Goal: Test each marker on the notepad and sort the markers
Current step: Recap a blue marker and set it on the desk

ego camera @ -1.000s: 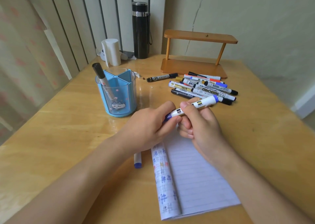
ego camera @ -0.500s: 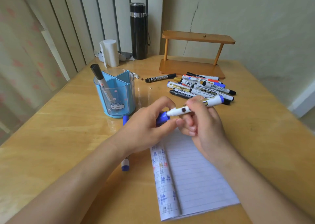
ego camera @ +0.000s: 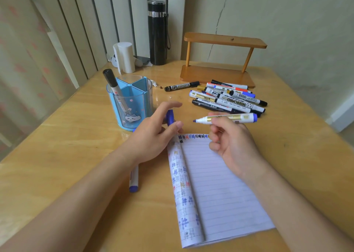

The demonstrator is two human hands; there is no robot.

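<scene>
Holding the uncapped blue marker [ego camera: 228,118] level above the top edge of the notepad [ego camera: 220,190], the right hand [ego camera: 232,144] pinches the barrel between thumb and fingers, blue tip pointing toward the left hand [ego camera: 153,135]. The gap between tip and left hand is small but clear, nothing touching. That left hand grips the blue cap [ego camera: 170,117] between thumb and middle fingers, cap standing nearly upright, while the index finger stretches out straight above it. Under the left wrist lies another marker [ego camera: 134,179], white barrel, blue cap toward the person, flat on the wooden table [ego camera: 57,165]. Just beyond the left hand stands the blue pen holder [ego camera: 132,102], divided into compartments, with one black-capped marker [ego camera: 115,88] leaning in its left section. Beyond the right hand sits the pile of markers [ego camera: 229,98], black, blue and red caps mixed, lying crosswise on each other; one black marker [ego camera: 182,86] lies apart from the pile, between it and the holder. The notepad lies open below both hands, lined page bare on the right, its curled-over left leaf covered in coloured test marks, more marks along the top edge just beneath the right fingers [ego camera: 216,136].
</scene>
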